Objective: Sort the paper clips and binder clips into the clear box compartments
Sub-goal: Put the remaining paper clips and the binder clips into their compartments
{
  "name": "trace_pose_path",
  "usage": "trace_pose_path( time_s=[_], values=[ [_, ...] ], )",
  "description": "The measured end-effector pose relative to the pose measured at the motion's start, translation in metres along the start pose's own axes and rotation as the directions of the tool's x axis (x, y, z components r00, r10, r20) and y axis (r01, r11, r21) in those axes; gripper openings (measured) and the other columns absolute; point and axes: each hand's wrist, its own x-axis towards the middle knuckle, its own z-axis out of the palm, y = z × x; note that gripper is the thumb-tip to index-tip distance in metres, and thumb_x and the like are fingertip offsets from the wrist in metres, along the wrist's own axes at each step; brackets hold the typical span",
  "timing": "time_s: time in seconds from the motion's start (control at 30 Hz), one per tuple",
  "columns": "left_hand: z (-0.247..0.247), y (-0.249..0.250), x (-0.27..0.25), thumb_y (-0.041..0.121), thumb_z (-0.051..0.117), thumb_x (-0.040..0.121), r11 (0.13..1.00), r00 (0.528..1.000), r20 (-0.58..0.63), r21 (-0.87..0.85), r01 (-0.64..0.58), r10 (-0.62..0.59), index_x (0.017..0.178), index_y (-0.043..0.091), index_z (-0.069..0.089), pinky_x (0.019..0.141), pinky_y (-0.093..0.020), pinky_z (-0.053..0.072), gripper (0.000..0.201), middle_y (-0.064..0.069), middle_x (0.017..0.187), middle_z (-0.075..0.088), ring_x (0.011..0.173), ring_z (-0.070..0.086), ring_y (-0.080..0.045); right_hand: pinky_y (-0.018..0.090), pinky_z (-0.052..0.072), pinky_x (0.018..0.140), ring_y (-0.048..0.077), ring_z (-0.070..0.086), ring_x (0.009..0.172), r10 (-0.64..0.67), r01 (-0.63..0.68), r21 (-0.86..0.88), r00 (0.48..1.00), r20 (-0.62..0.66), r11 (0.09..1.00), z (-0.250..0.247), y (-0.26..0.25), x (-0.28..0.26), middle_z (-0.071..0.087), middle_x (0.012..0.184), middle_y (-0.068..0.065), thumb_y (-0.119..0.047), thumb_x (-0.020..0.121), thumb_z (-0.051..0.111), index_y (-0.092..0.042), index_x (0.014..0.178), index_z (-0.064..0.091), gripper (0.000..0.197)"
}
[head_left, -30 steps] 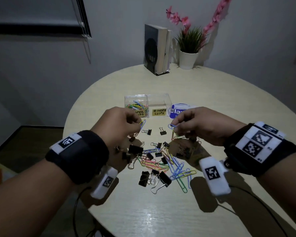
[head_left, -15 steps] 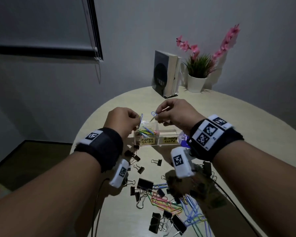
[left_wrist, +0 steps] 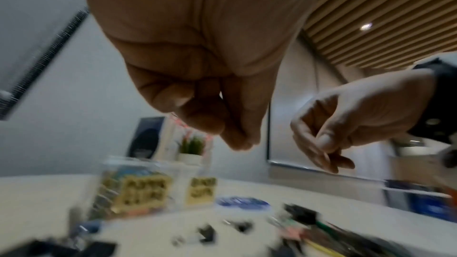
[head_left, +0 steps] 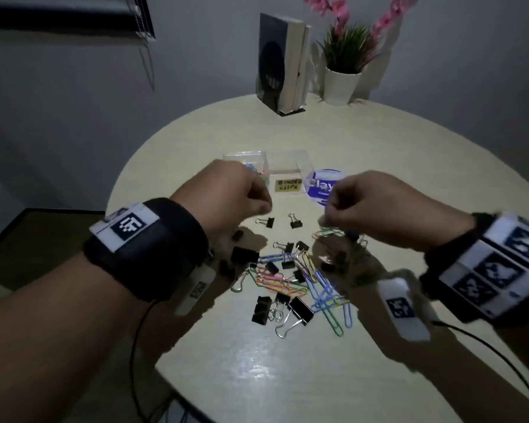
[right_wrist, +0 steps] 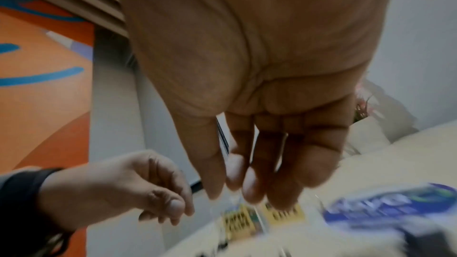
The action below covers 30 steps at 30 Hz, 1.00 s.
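Both hands hang above the round desk, between the person and the clear box. The left hand has its fingers curled, with the thumb tip pressed against the fingertips. In the left wrist view no clip shows between them, so it seems to hold nothing. The right hand also has its fingertips brought together and pointing down. The pictures are blurred there, and I cannot tell if a clip is pinched between them.

The clear box stands on the desk just behind the left hand. Its left compartment has colored paper clips inside and a yellow label on its front. The right compartment carries another yellow label, and nothing shows inside it. A blue round lid lies just beside the box on its right.

In front of the box the unsorted things lie scattered. Two small black binder clips lie apart from the others, near the box. Closer to the person is a mixed pile of colored paper clips and more black binder clips, some overlapping.

At the far edge of the desk stand a book and a potted plant with pink flowers.
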Motion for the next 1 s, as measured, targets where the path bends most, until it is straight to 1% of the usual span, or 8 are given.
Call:
trace_pose_path(
  time_s=[0.1,0.2,0.3,0.53,0.67,0.77,0.83,1.0],
  values=[
    [0.025,0.022,-0.019,0.036,0.066,0.086,0.976,0.970,0.229,0.175,-0.125,0.083,0.097,0.030,0.076,0.076,-0.027,0.052,0.016,0.011,0.090,0.072,0.084,0.065,-0.010,0.032,0.050,0.065,0.015,0.065,0.068,0.095,-0.057,-0.207,0.979,0.180,0.977,0.018,0.017,-0.040,0.070,0.069,0.000,-0.042,0.077,0.069,-0.014,0.071,0.067,0.029],
    [0.044,0.028,-0.019,0.042,0.058,0.091,0.920,0.970,0.244,0.380,-0.095,-0.001,0.104,0.024,0.072,0.074,-0.032,0.051,0.026,-0.001,0.099,0.070,0.092,0.064,-0.024,0.033,0.050,0.064,0.019,0.064,0.073,0.128,-0.041,-0.374,0.970,0.209,0.927,0.037,0.024,-0.053,0.068,0.072,0.001,-0.058,0.073,0.066,-0.015,0.075,0.067,0.043],
    [0.050,0.024,-0.011,0.046,0.058,0.091,0.876,0.960,0.255,0.482,-0.021,-0.118,0.103,0.018,0.071,0.068,-0.032,0.047,0.033,-0.006,0.098,0.069,0.087,0.062,-0.026,0.033,0.052,0.066,0.022,0.064,0.078,0.112,-0.018,-0.449,0.977,0.184,0.893,0.049,0.027,-0.056,0.068,0.079,0.002,-0.062,0.068,0.068,-0.017,0.079,0.067,0.046],
    [0.048,0.013,-0.005,0.031,0.071,0.085,0.946,0.936,0.326,0.324,0.018,-0.130,0.104,0.019,0.072,0.075,-0.028,0.047,0.023,0.000,0.101,0.070,0.096,0.063,-0.022,0.035,0.050,0.075,0.020,0.057,0.084,-0.006,0.077,-0.321,0.976,0.217,0.944,0.056,0.027,-0.060,0.052,0.094,-0.002,-0.038,0.072,0.073,-0.024,0.092,0.057,0.029],
    [0.038,0.006,-0.006,0.022,0.070,0.082,0.971,0.970,0.226,0.236,0.038,-0.093,0.090,0.023,0.071,0.079,-0.031,0.052,0.008,0.005,0.092,0.068,0.092,0.063,-0.019,0.031,0.047,0.069,0.017,0.058,0.082,0.031,0.002,-0.167,0.980,0.195,0.986,0.051,0.032,-0.056,0.063,0.089,-0.003,-0.012,0.070,0.068,-0.021,0.091,0.059,0.025],
    [0.033,0.010,-0.008,0.025,0.071,0.082,0.987,0.990,0.141,0.163,0.000,-0.024,0.090,0.027,0.071,0.076,-0.026,0.048,0.008,0.009,0.084,0.064,0.088,0.061,-0.015,0.029,0.046,0.066,0.016,0.059,0.081,0.051,-0.040,-0.078,0.989,0.140,0.996,0.051,0.032,-0.058,0.064,0.086,-0.005,-0.023,0.071,0.072,-0.021,0.089,0.059,0.022],
    [0.036,0.018,-0.007,0.027,0.072,0.082,0.987,0.988,0.153,0.158,-0.031,0.006,0.090,0.028,0.072,0.079,-0.028,0.051,0.008,0.010,0.084,0.063,0.088,0.062,-0.015,0.028,0.042,0.061,0.016,0.057,0.079,0.043,-0.024,-0.135,0.989,0.138,0.991,0.053,0.029,-0.058,0.064,0.085,-0.005,-0.034,0.069,0.077,-0.021,0.088,0.057,0.030],
    [0.054,0.036,0.003,0.032,0.069,0.085,0.966,0.968,0.246,0.237,-0.105,0.045,0.107,0.029,0.072,0.086,-0.032,0.053,0.023,0.006,0.104,0.070,0.100,0.063,-0.019,0.032,0.049,0.072,0.020,0.061,0.087,0.019,0.023,-0.259,0.987,0.157,0.966,0.056,0.027,-0.055,0.068,0.091,0.000,-0.019,0.075,0.071,-0.018,0.092,0.066,0.018]
  ],
)
